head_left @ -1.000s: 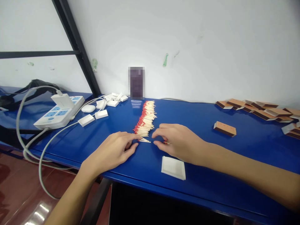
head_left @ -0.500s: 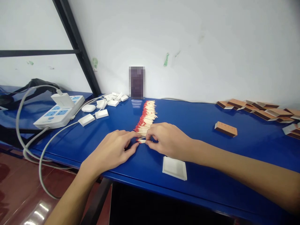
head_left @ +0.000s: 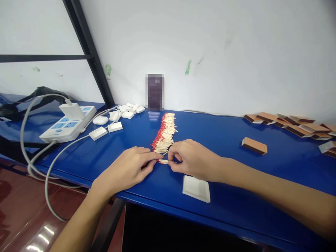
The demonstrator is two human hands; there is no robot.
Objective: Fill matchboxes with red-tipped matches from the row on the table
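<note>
A small bunch of matches (head_left: 163, 161) with red heads lies at the near end of a long row of matches (head_left: 165, 134) on the blue table. My right hand (head_left: 190, 157) pinches the pale stick ends of the bunch between thumb and fingers. From the other side, the index finger and thumb of my left hand (head_left: 133, 166) close around the red heads. One match slants between the bunch and the row. An upturned-looking white matchbox tray (head_left: 196, 189) lies just below my right wrist.
A closed matchbox (head_left: 254, 146) lies to the right, with several matchbox sleeves (head_left: 296, 126) piled behind it. Left are white trays (head_left: 98, 133), an earbud case (head_left: 100, 120), and a power strip (head_left: 68, 122) with cables. A pixelated dark object (head_left: 154, 92) leans on the wall.
Both hands have shifted slightly right and towards me with the small bunch, widening its gap from the row. My left index finger reaches further over the matches.
</note>
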